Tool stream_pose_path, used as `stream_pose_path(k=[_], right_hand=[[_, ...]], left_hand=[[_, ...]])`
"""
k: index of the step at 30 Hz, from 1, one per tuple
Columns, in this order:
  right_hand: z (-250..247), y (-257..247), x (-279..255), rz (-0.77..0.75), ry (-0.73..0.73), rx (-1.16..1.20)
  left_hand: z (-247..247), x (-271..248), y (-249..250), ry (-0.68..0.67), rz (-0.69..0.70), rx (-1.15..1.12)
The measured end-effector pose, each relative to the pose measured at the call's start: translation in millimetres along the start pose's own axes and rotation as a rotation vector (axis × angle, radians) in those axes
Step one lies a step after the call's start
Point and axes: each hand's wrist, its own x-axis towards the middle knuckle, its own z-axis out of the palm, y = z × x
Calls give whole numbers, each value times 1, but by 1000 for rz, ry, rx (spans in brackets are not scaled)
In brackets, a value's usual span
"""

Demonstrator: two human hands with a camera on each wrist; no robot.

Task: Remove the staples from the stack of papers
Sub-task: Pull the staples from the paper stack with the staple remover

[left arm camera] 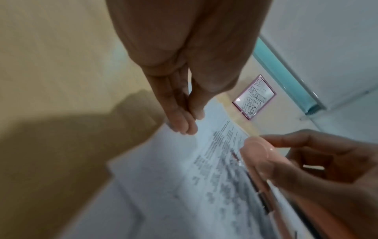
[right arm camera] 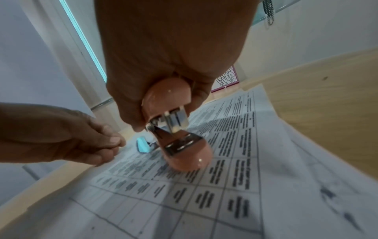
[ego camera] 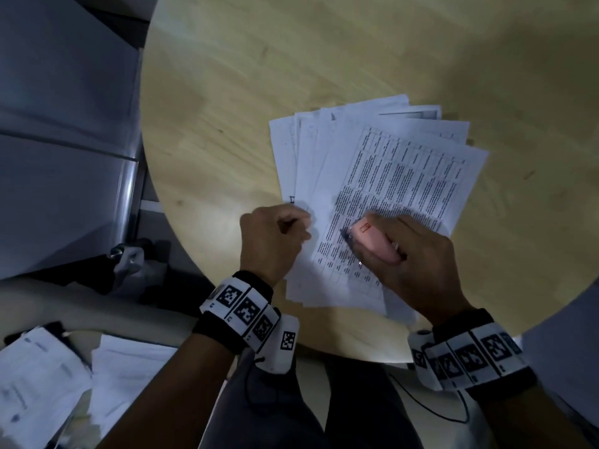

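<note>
A fanned stack of papers [ego camera: 382, 196] lies on the round wooden surface [ego camera: 259, 92], its near corner close to the surface's near edge. The left hand [ego camera: 274, 241] sits at the stack's left margin, fingers curled, thumb and fingertips pinching the edge of the top sheet. The right hand [ego camera: 418, 264] is wrapped around a pink staple remover [ego camera: 376, 243], whose metal claws stand apart over the printed table on the top sheet. Bare wood spreads wide beyond and left of the papers. More loose sheets [ego camera: 45, 380] lie below the surface's left rim.
</note>
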Motion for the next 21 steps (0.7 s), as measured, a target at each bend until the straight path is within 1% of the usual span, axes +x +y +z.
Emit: stream_pose_path(k=[2, 7, 10, 15, 17, 19, 21], right_hand=[[2, 1, 1, 67, 15, 2], [7, 3, 10, 249, 70, 41], [11, 5, 12, 323, 100, 92], [16, 7, 13, 369, 79, 94], [17, 8, 13, 379, 70, 92], [17, 8, 12, 388, 70, 104], [17, 7, 12, 391, 78, 112]], left_hand=[[-7, -2, -5, 56, 26, 44], [-12, -7, -10, 122, 90, 125], [-9, -7, -12, 123, 222, 245], [-5, -3, -7, 110, 364, 382], [-3, 0, -5, 102, 364, 404], [1, 0, -4, 72, 324, 443], [6, 2, -2, 34, 269, 527]])
